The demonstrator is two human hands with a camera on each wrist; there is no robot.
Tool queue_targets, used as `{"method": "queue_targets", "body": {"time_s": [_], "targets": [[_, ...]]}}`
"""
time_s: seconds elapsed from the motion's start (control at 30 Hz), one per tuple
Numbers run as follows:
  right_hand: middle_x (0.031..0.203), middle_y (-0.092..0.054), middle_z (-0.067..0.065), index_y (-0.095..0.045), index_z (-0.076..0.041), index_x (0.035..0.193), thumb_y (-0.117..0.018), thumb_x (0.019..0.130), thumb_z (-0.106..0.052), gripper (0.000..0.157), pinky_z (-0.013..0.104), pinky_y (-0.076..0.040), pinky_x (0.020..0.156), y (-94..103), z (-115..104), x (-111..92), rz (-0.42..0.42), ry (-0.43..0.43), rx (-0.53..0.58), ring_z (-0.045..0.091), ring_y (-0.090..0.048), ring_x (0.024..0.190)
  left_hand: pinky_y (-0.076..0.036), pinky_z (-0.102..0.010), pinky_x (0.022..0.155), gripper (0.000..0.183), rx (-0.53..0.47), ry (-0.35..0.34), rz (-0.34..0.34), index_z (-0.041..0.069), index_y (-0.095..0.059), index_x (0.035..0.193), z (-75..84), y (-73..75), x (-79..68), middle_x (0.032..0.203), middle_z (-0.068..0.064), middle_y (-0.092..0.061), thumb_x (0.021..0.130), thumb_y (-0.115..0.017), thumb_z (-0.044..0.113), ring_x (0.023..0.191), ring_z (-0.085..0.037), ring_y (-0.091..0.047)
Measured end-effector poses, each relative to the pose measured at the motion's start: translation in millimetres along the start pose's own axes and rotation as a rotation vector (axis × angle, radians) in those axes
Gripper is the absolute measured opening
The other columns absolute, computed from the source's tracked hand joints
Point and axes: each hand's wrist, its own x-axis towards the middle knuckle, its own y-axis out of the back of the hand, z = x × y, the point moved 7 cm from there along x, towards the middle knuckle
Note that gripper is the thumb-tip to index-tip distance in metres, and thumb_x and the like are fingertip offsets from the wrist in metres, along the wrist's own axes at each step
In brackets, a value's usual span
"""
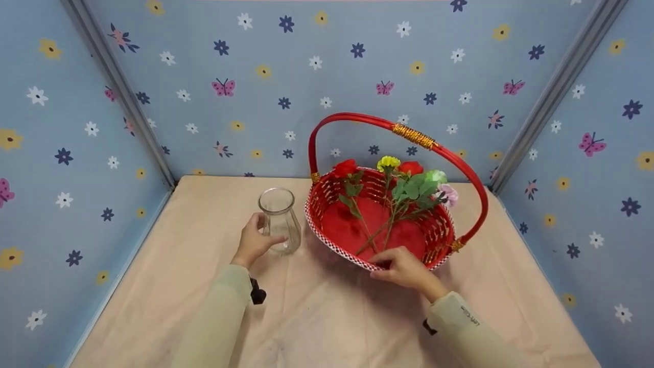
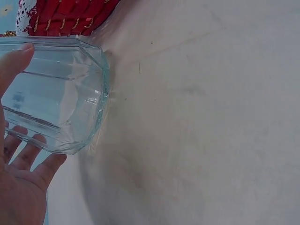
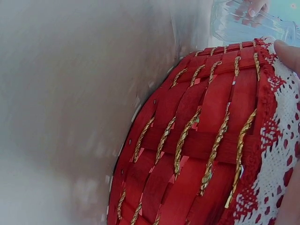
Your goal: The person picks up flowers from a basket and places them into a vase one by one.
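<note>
A clear glass vase (image 1: 282, 225) stands upright on the left, its wide mouth facing up. My left hand (image 1: 254, 243) holds it from the left side; in the left wrist view the thumb lies along one side and the other fingers (image 2: 35, 157) reach round the opposite side. To its right is a red woven basket (image 1: 329, 240) with a tall handle. My right hand (image 1: 406, 268) grips the basket's front rim, close to the lower ends of the flower stems (image 1: 373, 237). Artificial flowers, red (image 1: 345, 167), yellow (image 1: 388, 163), pale green and lilac, lean inside the basket.
A pale cloth (image 1: 317, 317) covers the table, with slight creases. Blue panels (image 1: 327, 66) printed with flowers and butterflies enclose the back and both sides. The basket's red handle (image 1: 357, 118) arches high over the flowers. White lace (image 3: 276, 136) edges the basket's rim.
</note>
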Motion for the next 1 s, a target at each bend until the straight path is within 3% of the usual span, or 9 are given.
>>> {"method": "queue_targets", "body": {"time_s": [0.47,1.0], "targets": [[0.094,-0.079,-0.004,-0.083,-0.017,0.109,-0.085,0.089,-0.021,0.021,0.021,-0.05,0.065,-0.5,1,-1,-0.001,-0.018,0.016,0.002,-0.055,0.07,-0.039,-0.058,0.122,0.078,0.009,-0.03,-0.039,0.007,-0.05,0.14,4.1,-3.8,-15.1,0.148,-0.021,-0.054,0.077,-0.094,0.02,0.142,-0.038,-0.048],[0.095,-0.08,-0.003,-0.083,-0.018,0.109,-0.084,0.09,-0.028,0.021,0.02,-0.051,0.065,0.3,0,0,-0.001,0.006,0.025,0.002,-0.057,0.072,-0.046,-0.055,0.118,0.076,-0.008,-0.055,-0.111,0.016,-0.053,0.137,11.9,-14.9,-36.3,0.137,-0.01,-0.061,0.074,-0.096,0.019,0.136,-0.032,-0.054]]}}
